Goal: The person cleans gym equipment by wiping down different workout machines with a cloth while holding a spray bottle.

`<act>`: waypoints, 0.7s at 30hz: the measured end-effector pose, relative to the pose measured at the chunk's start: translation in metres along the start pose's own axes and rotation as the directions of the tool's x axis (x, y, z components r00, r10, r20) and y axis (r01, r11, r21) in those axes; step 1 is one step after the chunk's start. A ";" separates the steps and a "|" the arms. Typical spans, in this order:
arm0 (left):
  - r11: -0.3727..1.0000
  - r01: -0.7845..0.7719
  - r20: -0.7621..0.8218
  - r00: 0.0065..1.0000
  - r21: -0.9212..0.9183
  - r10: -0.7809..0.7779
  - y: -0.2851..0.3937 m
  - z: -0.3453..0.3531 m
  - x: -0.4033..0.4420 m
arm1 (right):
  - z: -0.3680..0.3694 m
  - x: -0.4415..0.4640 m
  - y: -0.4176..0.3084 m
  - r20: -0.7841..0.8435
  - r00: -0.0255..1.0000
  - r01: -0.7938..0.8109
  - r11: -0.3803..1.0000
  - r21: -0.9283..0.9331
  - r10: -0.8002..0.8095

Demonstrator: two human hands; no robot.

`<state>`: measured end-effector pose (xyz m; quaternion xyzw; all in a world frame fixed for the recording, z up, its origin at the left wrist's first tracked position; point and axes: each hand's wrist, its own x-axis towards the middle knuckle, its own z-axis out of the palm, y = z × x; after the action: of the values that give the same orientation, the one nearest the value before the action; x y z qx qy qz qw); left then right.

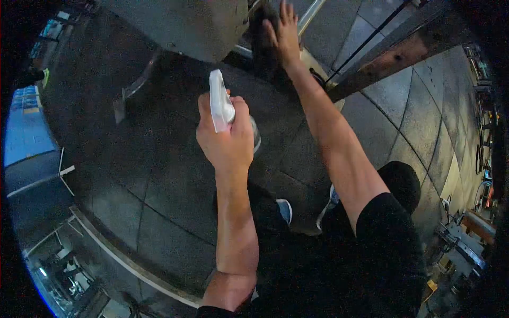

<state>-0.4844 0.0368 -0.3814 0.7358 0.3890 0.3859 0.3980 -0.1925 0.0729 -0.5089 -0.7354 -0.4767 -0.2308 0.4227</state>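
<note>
My left hand is wrapped round a spray bottle, with its white spray head pointing up and away from me. Part of the bottle's clear body shows beside my fingers; the rest is hidden. My right hand reaches far forward with fingers and thumb stretched apart. It lies at or over a dark, blurred thing, perhaps a cloth or a pad; I cannot tell which, nor whether the palm touches it. A large grey panel hangs just left of it.
A dark metal beam slants in from the upper right. A metal edge strip curves across the lower left. Dark tiles cover the floor. My shoes stand below, and gym-like equipment lines the right side.
</note>
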 end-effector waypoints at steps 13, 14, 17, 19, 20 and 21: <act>0.997 -0.068 0.075 0.995 0.023 0.066 0.010 0.026 0.005 | -0.033 -0.081 -0.084 0.164 0.973 -0.150 0.984 -0.098 0.164; 0.995 -0.089 0.089 0.992 0.038 0.086 0.012 0.027 0.005 | -0.026 -0.063 -0.072 0.171 0.970 -0.161 0.984 -0.082 0.173; 0.992 -0.126 0.084 0.989 0.003 0.125 0.013 0.025 0.002 | -0.011 -0.005 -0.026 0.169 0.981 -0.094 0.995 -0.018 0.096; 0.994 -0.108 0.087 0.990 0.011 0.107 0.011 0.022 0.002 | 0.015 0.008 0.030 0.101 0.992 0.093 0.978 -0.187 -0.075; 0.996 -0.087 0.084 0.993 0.020 0.085 0.009 0.020 0.003 | 0.019 0.008 0.047 0.067 0.964 0.265 0.897 -0.354 -0.259; 0.996 -0.089 0.087 0.992 0.020 0.087 0.006 0.017 0.003 | -0.012 0.003 0.020 0.199 0.951 0.294 0.893 -0.340 -0.237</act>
<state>-0.4663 0.0317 -0.3819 0.7727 0.3433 0.3666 0.3882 -0.1724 0.0604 -0.5077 -0.7443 -0.5522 -0.3143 0.2055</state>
